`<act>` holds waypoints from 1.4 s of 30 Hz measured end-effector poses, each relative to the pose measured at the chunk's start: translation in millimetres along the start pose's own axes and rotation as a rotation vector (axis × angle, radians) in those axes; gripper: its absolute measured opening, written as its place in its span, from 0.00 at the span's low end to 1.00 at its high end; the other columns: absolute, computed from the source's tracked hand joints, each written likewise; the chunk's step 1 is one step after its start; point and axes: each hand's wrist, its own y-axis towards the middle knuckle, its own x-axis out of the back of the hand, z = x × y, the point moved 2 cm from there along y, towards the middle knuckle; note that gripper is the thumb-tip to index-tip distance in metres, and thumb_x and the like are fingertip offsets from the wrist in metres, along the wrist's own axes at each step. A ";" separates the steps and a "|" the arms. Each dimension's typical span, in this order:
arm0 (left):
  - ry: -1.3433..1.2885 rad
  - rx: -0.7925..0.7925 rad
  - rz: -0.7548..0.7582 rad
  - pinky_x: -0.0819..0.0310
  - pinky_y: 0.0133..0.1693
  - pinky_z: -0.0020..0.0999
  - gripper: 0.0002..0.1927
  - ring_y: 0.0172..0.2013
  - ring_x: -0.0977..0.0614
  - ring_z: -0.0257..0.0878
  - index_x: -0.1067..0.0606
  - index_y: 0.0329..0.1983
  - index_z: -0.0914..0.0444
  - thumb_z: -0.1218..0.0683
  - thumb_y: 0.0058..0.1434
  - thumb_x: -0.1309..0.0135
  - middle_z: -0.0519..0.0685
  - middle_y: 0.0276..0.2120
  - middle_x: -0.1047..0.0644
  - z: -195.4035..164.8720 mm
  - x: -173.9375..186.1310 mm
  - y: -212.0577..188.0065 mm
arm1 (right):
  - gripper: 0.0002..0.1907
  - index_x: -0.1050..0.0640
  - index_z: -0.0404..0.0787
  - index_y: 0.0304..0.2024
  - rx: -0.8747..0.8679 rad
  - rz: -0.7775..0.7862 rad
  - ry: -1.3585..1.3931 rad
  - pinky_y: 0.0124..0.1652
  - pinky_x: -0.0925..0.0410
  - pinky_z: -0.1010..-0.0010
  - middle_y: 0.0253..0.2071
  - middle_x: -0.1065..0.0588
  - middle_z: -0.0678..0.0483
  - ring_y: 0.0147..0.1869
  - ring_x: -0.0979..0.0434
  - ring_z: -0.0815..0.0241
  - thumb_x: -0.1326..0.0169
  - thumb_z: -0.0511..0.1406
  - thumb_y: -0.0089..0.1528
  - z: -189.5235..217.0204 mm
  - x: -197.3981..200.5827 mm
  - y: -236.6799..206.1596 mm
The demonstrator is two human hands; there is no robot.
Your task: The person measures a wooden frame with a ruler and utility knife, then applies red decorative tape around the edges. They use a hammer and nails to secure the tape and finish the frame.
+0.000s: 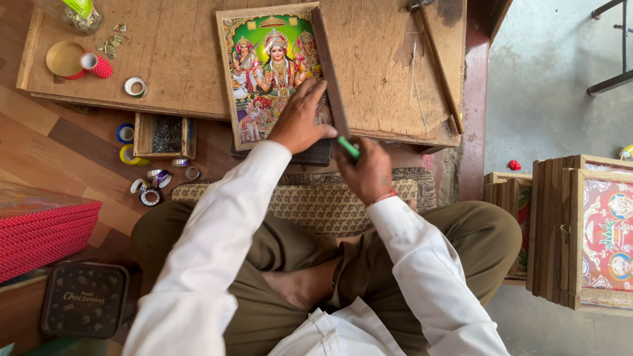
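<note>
My left hand (pixel 300 122) lies flat, fingers spread, on the framed picture (pixel 277 72), pressing it down on the wooden board (pixel 178 59) in front of my crossed legs. My right hand (pixel 366 173) is closed around a green-handled tool (pixel 349 147), held at the lower right corner of the frame, just beside my left hand. Below the board's edge sits a small wooden box (pixel 165 136) filled with what look like thin metal pins. At the board's far left corner a clear jar (pixel 76 16) holds small pale bits I cannot make out, and a shallow yellow lid (pixel 64 59) lies beside it. Tape rolls (pixel 150 188) lie scattered on the floor. A dark tin (pixel 84 300) sits shut by my left knee.
</note>
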 end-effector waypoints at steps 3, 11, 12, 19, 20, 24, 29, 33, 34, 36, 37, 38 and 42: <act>0.196 -0.002 -0.115 0.45 0.69 0.50 0.51 0.69 0.37 0.60 0.36 0.71 0.68 0.52 0.45 0.25 0.65 0.71 0.40 1.7 23.6 -44.5 | 0.21 0.17 0.36 0.47 -0.140 0.000 -0.116 0.39 0.26 0.62 0.39 0.20 0.44 0.37 0.18 0.51 0.34 0.44 0.58 -12.0 19.6 17.6; 0.222 0.255 -0.345 0.40 0.64 0.49 0.43 0.65 0.34 0.64 0.32 0.66 0.72 0.57 0.48 0.28 0.70 0.67 0.37 32.4 47.9 -115.9 | 0.13 0.15 0.38 0.41 -0.324 0.084 0.163 0.29 0.29 0.67 0.26 0.19 0.50 0.26 0.21 0.63 0.38 0.42 0.63 -25.5 10.3 32.8; 0.206 0.243 -0.363 0.39 0.64 0.48 0.41 0.65 0.33 0.64 0.32 0.66 0.72 0.58 0.49 0.29 0.69 0.67 0.36 34.3 42.5 -114.6 | 0.13 0.15 0.37 0.39 -0.380 0.106 0.172 0.28 0.29 0.68 0.25 0.20 0.48 0.25 0.21 0.62 0.39 0.41 0.63 -27.6 5.4 35.1; 0.141 0.247 -0.403 0.32 0.60 0.44 0.35 0.61 0.27 0.60 0.30 0.61 0.74 0.60 0.51 0.31 0.63 0.64 0.31 37.9 27.4 -103.4 | 0.09 0.20 0.33 0.34 -0.520 0.136 0.680 0.22 0.37 0.76 0.24 0.22 0.51 0.23 0.25 0.66 0.39 0.35 0.62 -46.0 1.4 47.3; 0.131 0.241 -0.404 0.32 0.60 0.45 0.35 0.60 0.27 0.60 0.30 0.60 0.74 0.59 0.50 0.31 0.63 0.63 0.30 36.6 28.2 -102.7 | 0.07 0.21 0.33 0.34 -0.543 0.151 0.798 0.21 0.40 0.76 0.25 0.23 0.51 0.23 0.27 0.65 0.40 0.33 0.63 -47.8 3.9 46.4; 0.055 0.280 -0.404 0.31 0.59 0.45 0.35 0.59 0.26 0.60 0.29 0.61 0.74 0.57 0.51 0.31 0.63 0.62 0.29 33.7 30.2 -99.6 | 0.04 0.24 0.35 0.35 -0.508 0.200 1.169 0.24 0.38 0.76 0.28 0.26 0.54 0.27 0.27 0.65 0.49 0.30 0.65 -48.2 10.1 46.0; 0.069 0.277 -0.406 0.33 0.60 0.44 0.36 0.61 0.28 0.61 0.32 0.63 0.76 0.56 0.54 0.33 0.67 0.66 0.33 36.4 25.6 -94.3 | 0.04 0.25 0.36 0.37 -0.448 0.201 1.242 0.25 0.37 0.74 0.31 0.26 0.52 0.28 0.27 0.63 0.51 0.29 0.65 -46.4 6.5 50.5; 0.065 0.267 -0.400 0.33 0.61 0.45 0.35 0.62 0.28 0.62 0.33 0.63 0.78 0.57 0.56 0.34 0.69 0.66 0.34 39.7 21.6 -93.4 | 0.04 0.25 0.37 0.37 -0.494 0.226 1.338 0.26 0.37 0.75 0.32 0.26 0.52 0.29 0.26 0.63 0.51 0.30 0.64 -48.1 4.6 48.9; 0.060 0.270 -0.400 0.33 0.61 0.45 0.35 0.61 0.28 0.62 0.33 0.63 0.78 0.57 0.56 0.34 0.69 0.66 0.34 40.2 20.8 -93.2 | 0.04 0.25 0.37 0.36 -0.523 0.224 1.331 0.25 0.37 0.75 0.31 0.26 0.52 0.29 0.25 0.63 0.51 0.30 0.64 -48.9 4.7 48.3; 0.058 0.271 -0.401 0.32 0.61 0.45 0.35 0.61 0.27 0.62 0.33 0.63 0.78 0.57 0.56 0.35 0.69 0.65 0.33 40.3 19.4 -92.2 | 0.03 0.24 0.36 0.36 -0.560 0.213 1.276 0.24 0.37 0.76 0.31 0.25 0.53 0.28 0.25 0.64 0.49 0.30 0.64 -49.9 5.6 47.6; 0.062 0.269 -0.404 0.32 0.60 0.44 0.35 0.61 0.27 0.62 0.33 0.63 0.79 0.57 0.56 0.34 0.69 0.65 0.33 40.1 18.9 -91.7 | 0.03 0.23 0.36 0.36 -0.566 0.204 1.228 0.23 0.37 0.77 0.31 0.25 0.53 0.28 0.25 0.64 0.47 0.30 0.64 -50.3 6.5 47.7; 0.064 0.266 -0.406 0.32 0.60 0.44 0.35 0.60 0.27 0.62 0.33 0.63 0.79 0.57 0.56 0.34 0.69 0.65 0.33 39.5 18.2 -90.4 | 0.03 0.22 0.36 0.36 -0.572 0.194 1.178 0.23 0.37 0.78 0.31 0.25 0.53 0.28 0.25 0.65 0.46 0.30 0.65 -50.9 8.0 48.2; 0.087 0.260 -0.417 0.30 0.60 0.44 0.34 0.60 0.26 0.61 0.32 0.62 0.79 0.59 0.55 0.34 0.69 0.64 0.32 36.4 16.6 -87.6 | 0.04 0.19 0.35 0.36 -0.576 0.091 0.718 0.21 0.35 0.78 0.26 0.23 0.49 0.23 0.28 0.65 0.42 0.31 0.63 -60.6 24.4 56.3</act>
